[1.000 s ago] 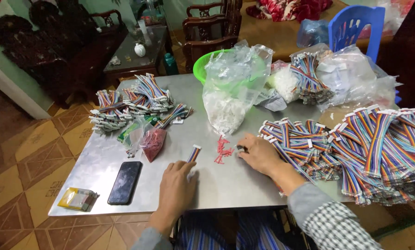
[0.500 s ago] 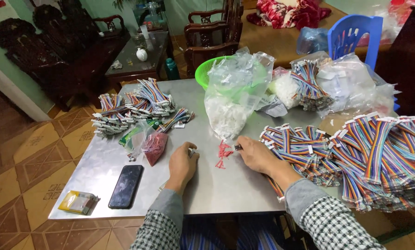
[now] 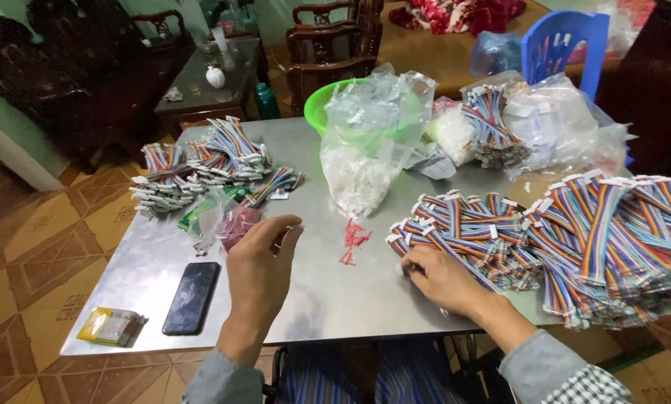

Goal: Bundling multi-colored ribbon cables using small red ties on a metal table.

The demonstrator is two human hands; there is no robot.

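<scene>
My left hand (image 3: 261,263) is lifted a little above the metal table (image 3: 313,299), its fingertips pinched together on a small thin piece that is hard to make out. My right hand (image 3: 444,280) lies at the near left edge of a big pile of rainbow ribbon cables (image 3: 575,232), fingers curled onto one cable there. A few small red pieces (image 3: 354,241) lie on the table between my hands. Just left of my left hand sits a small clear bag of red pieces (image 3: 227,224).
A black phone (image 3: 192,297) and a yellow packet (image 3: 111,325) lie near the front left corner. Another cable pile (image 3: 201,168) is at the back left. A clear bag of white parts (image 3: 365,161), a green basket (image 3: 322,108) and a blue chair (image 3: 560,45) stand behind.
My left hand has lifted off the table and come nearer with its pinched piece. My right hand has slid right, from beside the red pieces to the edge of the cable pile.
</scene>
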